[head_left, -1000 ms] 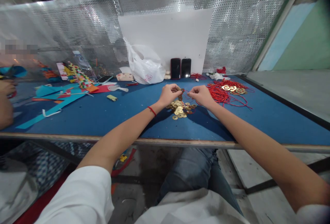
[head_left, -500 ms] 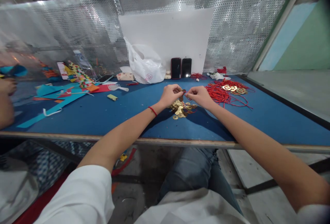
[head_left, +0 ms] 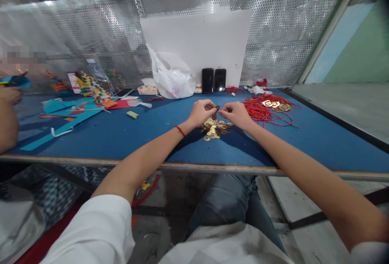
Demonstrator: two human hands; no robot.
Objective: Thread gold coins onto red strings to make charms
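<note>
My left hand (head_left: 201, 112) and my right hand (head_left: 236, 113) are both pinched shut just above a small pile of gold coins (head_left: 213, 129) on the blue table (head_left: 121, 134). Between the fingertips hangs a short stack of coins on a thin red cord (head_left: 216, 110); the left fingers grip the coins and the right fingers pinch the cord. A red string bracelet circles my left wrist. A heap of red cords (head_left: 263, 112) with more gold coins (head_left: 275, 104) lies just right of my right hand.
Two dark phones (head_left: 213, 80) lean on a white board beside a white plastic bag (head_left: 170, 76). Coloured paper scraps and decorations (head_left: 88, 93) cover the left side, where another person's arm (head_left: 7, 122) reaches in. A perforated metal screen backs the table.
My hands have drawn slightly closer together over the coin pile. The other person's hand at the far left has shifted a little.
</note>
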